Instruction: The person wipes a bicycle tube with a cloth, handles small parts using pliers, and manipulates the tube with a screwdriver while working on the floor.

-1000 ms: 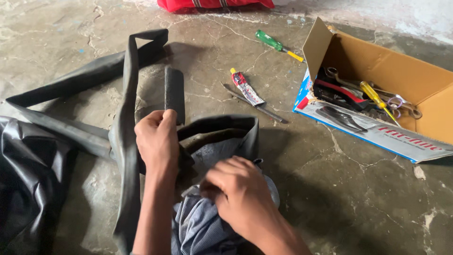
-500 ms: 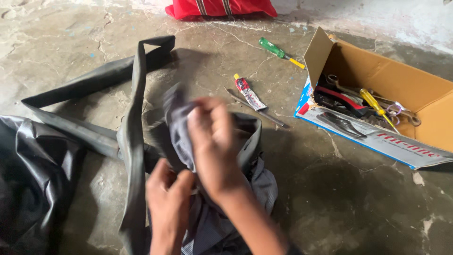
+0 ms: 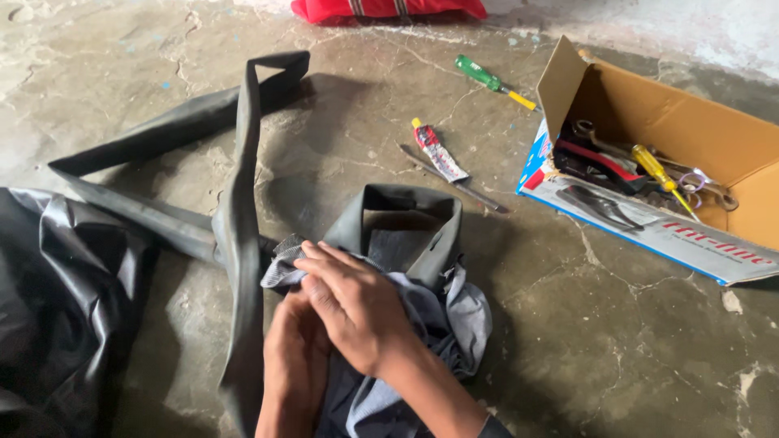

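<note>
A flat black rubber inner tube (image 3: 235, 203) lies folded in loops on the concrete floor. A grey-blue cloth (image 3: 454, 316) is bunched over the tube's near fold (image 3: 406, 223). My right hand (image 3: 357, 304) presses down on the cloth, fingers closed on its edge. My left hand (image 3: 292, 365) lies under the right one, gripping the cloth and tube beneath.
A glue tube (image 3: 438, 150) and a thin metal file (image 3: 466, 191) lie beyond the cloth. A green-handled screwdriver (image 3: 491, 81) lies farther back. An open cardboard box (image 3: 690, 122) with tools sits at right. Black plastic sheet (image 3: 57, 300) at left, red bag (image 3: 381, 8) at top.
My right hand was lifted with the cloth half a second ago; it has come down onto the tube with the cloth. The left hand has slid underneath it.
</note>
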